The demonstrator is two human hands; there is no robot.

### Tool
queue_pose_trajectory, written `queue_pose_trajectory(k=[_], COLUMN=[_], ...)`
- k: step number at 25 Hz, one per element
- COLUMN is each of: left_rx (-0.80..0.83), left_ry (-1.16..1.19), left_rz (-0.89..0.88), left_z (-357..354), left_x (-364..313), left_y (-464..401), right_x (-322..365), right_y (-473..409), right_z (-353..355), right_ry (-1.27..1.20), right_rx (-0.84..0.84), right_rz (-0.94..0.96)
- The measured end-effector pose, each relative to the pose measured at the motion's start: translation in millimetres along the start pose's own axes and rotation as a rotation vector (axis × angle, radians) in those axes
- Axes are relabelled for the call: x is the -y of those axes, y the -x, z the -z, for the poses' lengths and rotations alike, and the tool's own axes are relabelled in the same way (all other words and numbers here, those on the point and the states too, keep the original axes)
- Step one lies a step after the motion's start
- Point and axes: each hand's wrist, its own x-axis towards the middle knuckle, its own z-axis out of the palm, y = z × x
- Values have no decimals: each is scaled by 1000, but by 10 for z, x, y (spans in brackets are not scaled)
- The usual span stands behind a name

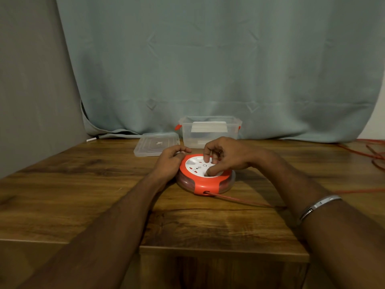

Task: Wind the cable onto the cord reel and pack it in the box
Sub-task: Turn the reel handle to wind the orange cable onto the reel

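Note:
A round red and white cord reel (205, 183) lies flat on the wooden table (83, 195). My left hand (169, 162) grips its left rim. My right hand (224, 156) rests on the white top face, fingertips pressed into it. A red cable (239, 200) leaves the slot at the reel's front and runs right under my right forearm. More of the cable lies in loose loops (373, 152) at the table's far right. Behind the reel stands a clear plastic box (210, 132) with red clips, open at the top. Its clear lid (155, 143) lies flat to its left.
A grey-green curtain (208, 69) hangs behind the table and folds onto its back edge. A grey wall (31, 90) closes the left side. The table's front edge steps down at the lower left. A metal bracelet (318, 205) circles my right wrist.

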Motion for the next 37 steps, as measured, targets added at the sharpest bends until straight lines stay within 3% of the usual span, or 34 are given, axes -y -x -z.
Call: queue_pose_trajectory(k=[10, 16, 21, 37], left_rx=[14, 61, 60, 15], left_ry=[-5, -7, -37, -32], left_rz=[15, 9, 4, 13], left_z=[5, 18, 16, 3], left_x=[-22, -54, -65, -31], left_y=[21, 50, 71, 40], right_x=[48, 52, 2, 92], right_y=[28, 54, 70, 57], right_z=[42, 126, 165, 25], right_ry=[-23, -90, -106, -6], right_rx=[-141, 136, 234, 30], right_rz=[67, 45, 27, -5])
